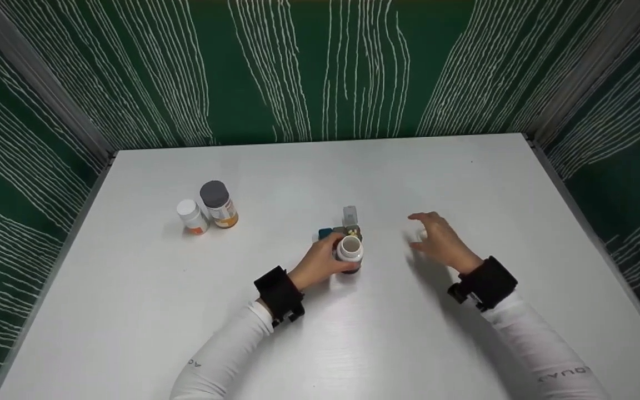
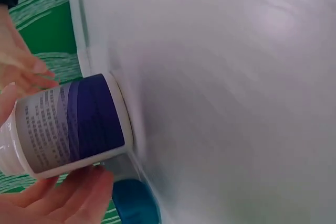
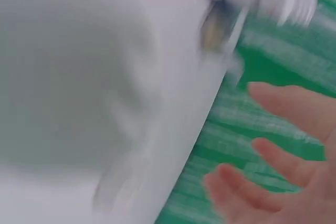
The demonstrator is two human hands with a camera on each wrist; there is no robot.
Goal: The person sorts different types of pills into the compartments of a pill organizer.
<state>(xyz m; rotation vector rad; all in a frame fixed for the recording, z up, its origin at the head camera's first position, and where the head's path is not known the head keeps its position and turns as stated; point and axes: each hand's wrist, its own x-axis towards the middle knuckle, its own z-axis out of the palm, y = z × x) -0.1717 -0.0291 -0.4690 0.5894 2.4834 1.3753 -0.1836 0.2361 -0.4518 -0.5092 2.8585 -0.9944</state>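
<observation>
My left hand [image 1: 320,260] grips a white pill bottle [image 1: 350,253] upright, thumb on the near side and fingers round the far side. Its mouth is uncapped, and a blue and lilac label [image 2: 68,121] wraps it in the left wrist view. Right behind the bottle lies a small pill organizer [image 1: 325,233], partly hidden by the hand. One clear lid [image 1: 350,214] stands up, and pale yellow pills [image 1: 353,232] show in that compartment. To the right, my right hand [image 1: 441,240] hovers over the table with fingers spread. A small white piece [image 1: 423,234] shows between its thumb and fingers.
At the back left of the white table [image 1: 131,278] stand a small white bottle [image 1: 192,216] with an orange label and a larger bottle [image 1: 219,204] with a grey cap. Green, white-streaked panels [image 1: 320,72] enclose the table at the back and sides.
</observation>
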